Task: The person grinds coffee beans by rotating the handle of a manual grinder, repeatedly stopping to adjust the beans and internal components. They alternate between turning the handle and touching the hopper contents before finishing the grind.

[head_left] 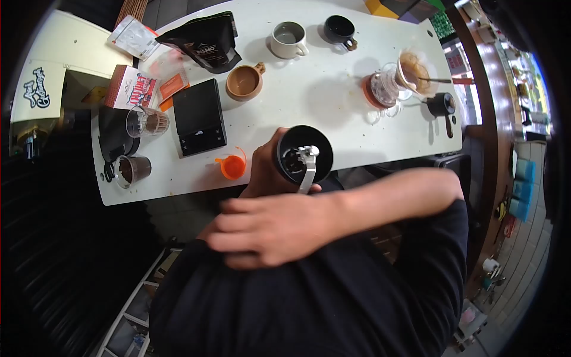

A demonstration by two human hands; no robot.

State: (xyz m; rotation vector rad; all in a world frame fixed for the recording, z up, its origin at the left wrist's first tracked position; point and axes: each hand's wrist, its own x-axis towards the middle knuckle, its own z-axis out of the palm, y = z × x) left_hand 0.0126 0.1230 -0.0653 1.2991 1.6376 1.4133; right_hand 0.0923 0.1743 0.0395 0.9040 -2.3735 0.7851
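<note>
My left hand is wrapped round a black hand grinder at the table's front edge. Its top is open, with a silver crank running down toward my right wrist. My right hand, back upward and blurred, lies across my left forearm; its palm and the crank's far end are hidden. Left of the grinder is an orange cup, then a black scale. A brown cup stands behind them. Dark grounds fill a clear cup at the table's left end.
On the white table are a black coffee bag, a white mug, a black cup, a glass and a red box. A glass server with a filter dripper stands right, beside a black-handled tool.
</note>
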